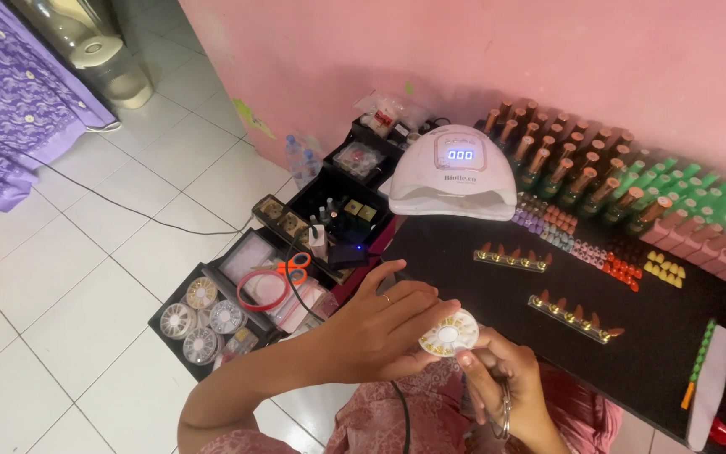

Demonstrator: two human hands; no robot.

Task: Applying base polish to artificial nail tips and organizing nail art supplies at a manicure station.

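Observation:
My left hand [384, 328] holds a small round white wheel case [449, 333] of tiny gold decorations, fingers curled over its top. My right hand [506, 387] sits just below it, thumb touching the wheel's lower edge and a thin metal tool held in its fingers. Both hands hover over my lap at the front edge of a black table [657, 353]. On the table lie two gold strips of brown nail tips [510, 257] [573, 315].
A white nail lamp [454, 175] with a lit display stands at the back. Rows of polish bottles [598, 172] line the pink wall. Black trays on the tiled floor hold round wheel cases [199, 319], orange scissors [294, 266] and small bottles. A white block [707, 387] lies at right.

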